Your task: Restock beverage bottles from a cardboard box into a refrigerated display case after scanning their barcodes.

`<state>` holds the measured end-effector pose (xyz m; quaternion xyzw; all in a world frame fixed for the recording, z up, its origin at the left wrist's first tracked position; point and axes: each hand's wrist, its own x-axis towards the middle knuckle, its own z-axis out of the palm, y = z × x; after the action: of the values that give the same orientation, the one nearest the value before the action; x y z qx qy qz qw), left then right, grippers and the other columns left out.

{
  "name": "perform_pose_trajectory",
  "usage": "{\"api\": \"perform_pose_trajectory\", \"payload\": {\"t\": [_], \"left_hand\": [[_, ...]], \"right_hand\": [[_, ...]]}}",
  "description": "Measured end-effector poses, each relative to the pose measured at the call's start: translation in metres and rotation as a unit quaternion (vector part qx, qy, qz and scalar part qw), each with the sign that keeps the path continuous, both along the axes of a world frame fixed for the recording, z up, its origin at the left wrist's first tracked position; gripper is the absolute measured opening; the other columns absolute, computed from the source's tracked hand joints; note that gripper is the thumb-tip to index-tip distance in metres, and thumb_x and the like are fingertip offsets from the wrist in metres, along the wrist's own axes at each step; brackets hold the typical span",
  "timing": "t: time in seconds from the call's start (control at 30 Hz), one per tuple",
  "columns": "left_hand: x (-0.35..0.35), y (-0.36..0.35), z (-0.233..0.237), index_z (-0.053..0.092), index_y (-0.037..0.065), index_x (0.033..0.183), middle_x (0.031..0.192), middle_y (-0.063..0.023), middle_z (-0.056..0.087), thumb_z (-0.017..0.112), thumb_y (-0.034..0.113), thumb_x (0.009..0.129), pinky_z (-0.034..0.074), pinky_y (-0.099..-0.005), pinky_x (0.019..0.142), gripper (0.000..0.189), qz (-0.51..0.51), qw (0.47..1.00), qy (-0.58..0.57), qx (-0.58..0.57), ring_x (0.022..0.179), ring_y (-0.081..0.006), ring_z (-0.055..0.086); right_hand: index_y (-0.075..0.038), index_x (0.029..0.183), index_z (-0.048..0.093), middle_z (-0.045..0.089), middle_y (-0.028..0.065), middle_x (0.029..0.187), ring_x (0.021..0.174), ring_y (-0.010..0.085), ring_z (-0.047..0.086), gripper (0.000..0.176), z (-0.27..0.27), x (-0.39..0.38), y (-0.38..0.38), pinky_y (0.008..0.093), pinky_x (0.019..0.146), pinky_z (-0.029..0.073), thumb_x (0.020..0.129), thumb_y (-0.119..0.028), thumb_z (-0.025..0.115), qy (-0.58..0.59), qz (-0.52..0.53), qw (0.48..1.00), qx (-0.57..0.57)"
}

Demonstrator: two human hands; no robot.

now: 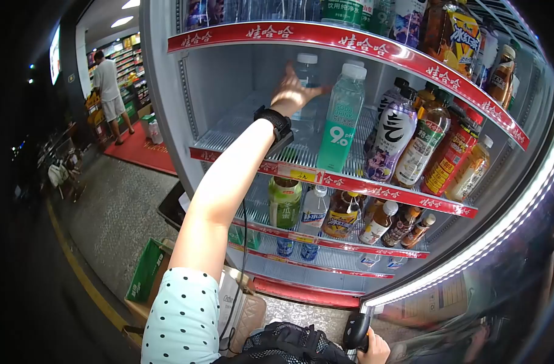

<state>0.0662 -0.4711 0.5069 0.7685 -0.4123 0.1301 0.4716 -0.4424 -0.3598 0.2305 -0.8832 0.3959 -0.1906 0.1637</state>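
Observation:
My left hand [293, 95] reaches into the upper compartment of a drinks fridge, fingers spread, thumb pointing right. Just behind it stands a clear bottle [307, 68] with a white cap, partly covered by the hand. To the thumb's right, at the front of the shelf, is a green-labelled soda bottle [342, 118]. A black band with a small device [276, 124] sits on my left wrist. Low at the right, my right hand [374, 350] has its fingers closed around a black rounded, handle-like piece [356, 331] beside the lit door edge.
More bottles, such as a purple-labelled one [392, 139], fill the shelf's right side. A red-edged shelf [374, 45] runs above my hand. The fridge door [447, 261] is open at right. A green box [146, 270] lies low at left; a person [109, 91] stands farther off.

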Motion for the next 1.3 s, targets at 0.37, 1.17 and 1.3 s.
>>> {"api": "perform_pose_trajectory", "payload": {"t": [0.37,1.17,1.3], "left_hand": [[-0.02,0.101,-0.041,0.046,-0.003,0.103,0.093,-0.0127,0.057,0.08,0.019,0.058,0.05,-0.0298,0.074,0.061,-0.184,0.945,0.018,-0.27,0.088,-0.02,0.058],[-0.057,0.345,-0.145,0.025,0.0,0.122,0.112,-0.0145,0.043,0.075,0.03,0.051,0.033,-0.0427,0.095,0.092,-0.119,0.952,0.093,-0.265,0.108,-0.0293,0.044],[-0.054,0.357,-0.165,0.026,-0.001,0.121,0.113,-0.0167,0.04,0.074,0.015,0.055,0.038,-0.0417,0.092,0.084,-0.139,0.955,0.132,-0.226,0.107,-0.0289,0.045]], "right_hand": [[-0.003,0.105,0.053,0.055,0.0193,0.097,0.09,0.0357,0.053,0.042,-0.008,0.018,0.014,0.0412,0.079,0.042,0.064,-0.004,0.058,0.005,-0.02,0.991,-0.134],[-0.003,0.098,0.055,0.058,0.011,0.092,0.08,0.0237,0.057,0.04,0.09,0.302,0.022,0.0322,0.071,0.044,0.064,-0.018,0.069,-0.186,0.523,0.806,0.204],[-0.001,0.101,0.054,0.06,0.0115,0.089,0.078,0.0245,0.06,0.043,0.07,0.311,0.031,0.031,0.071,0.046,0.064,-0.016,0.069,-0.128,0.506,0.808,0.272]]}}
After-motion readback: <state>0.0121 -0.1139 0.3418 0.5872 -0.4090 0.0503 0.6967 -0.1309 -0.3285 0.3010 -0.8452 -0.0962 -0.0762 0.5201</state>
